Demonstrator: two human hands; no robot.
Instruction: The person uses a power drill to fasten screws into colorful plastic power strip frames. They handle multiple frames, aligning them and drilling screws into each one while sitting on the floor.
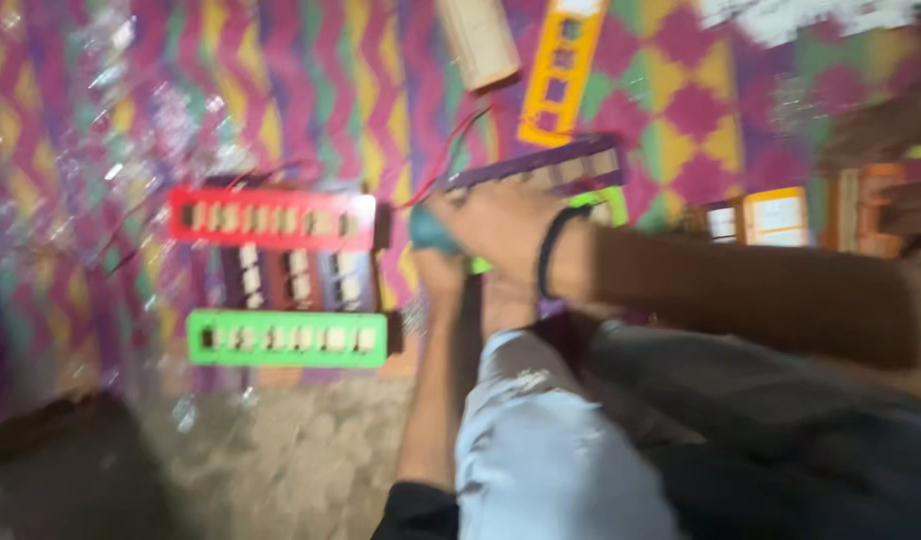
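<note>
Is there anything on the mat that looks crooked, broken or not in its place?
Nothing is clearly damaged, though the picture is blurred. The red strip and green strip lie level and parallel, while the purple strip and yellow strip lie tilted. Loose red wires trail over the mat beside the right hand.

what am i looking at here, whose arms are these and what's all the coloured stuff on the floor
This is one blurry picture from a camera worn on a person's head, looking down at their own two bare hands. The right hand, with a dark band on the wrist, and the left hand meet over a teal thing; the blur hides what it is and how the grip sits. On the patterned mat lie long slotted panels: a red panel, a green panel, a yellow panel and a purple panel, with thin red wires running near them.
</note>
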